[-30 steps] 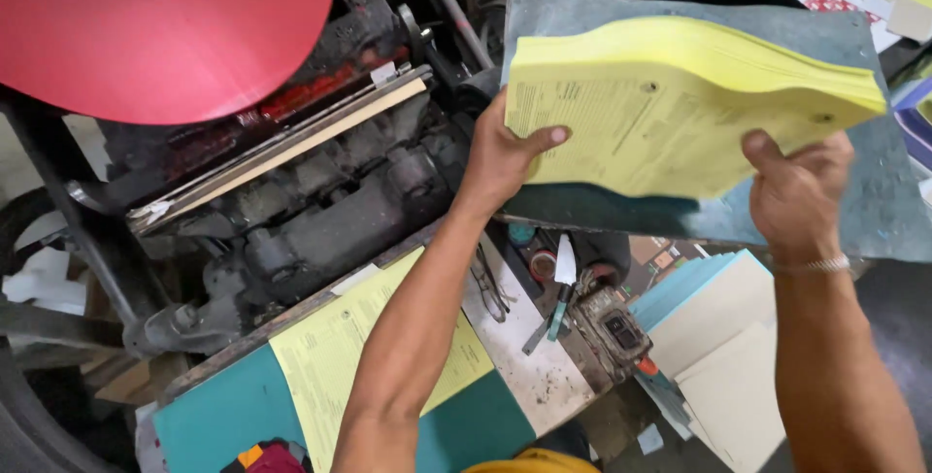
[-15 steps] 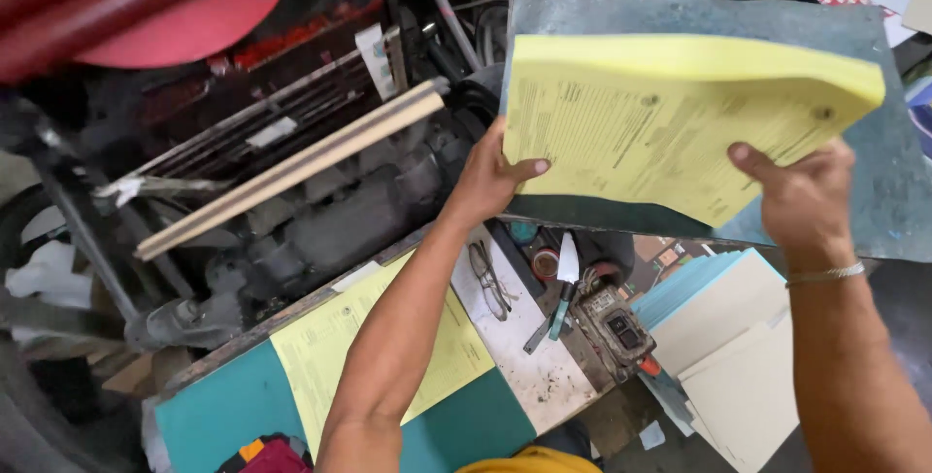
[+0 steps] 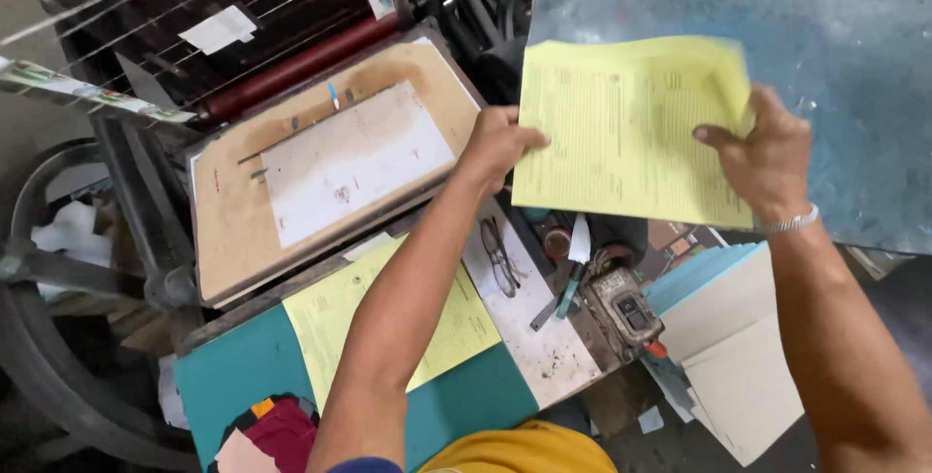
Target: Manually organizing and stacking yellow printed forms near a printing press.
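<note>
Printed yellow sheets point(image 3: 621, 133) are grasped at their side edges by left hand point(image 3: 497, 146) and right hand point(image 3: 767, 157), above a worn blue-grey board point(image 3: 835, 55) under the fingers

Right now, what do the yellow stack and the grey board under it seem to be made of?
Yellow stack: thin matte paper, it seems; a corner bends under the right hand. Grey board: probably sheet metal or coated board; flat, dull, mottled blue-grey.

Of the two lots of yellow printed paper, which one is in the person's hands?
The upper yellow stack, over the grey-blue board, gripped by left hand and right hand. The other yellow sheet lies flat, untouched, on the teal surface.
</note>
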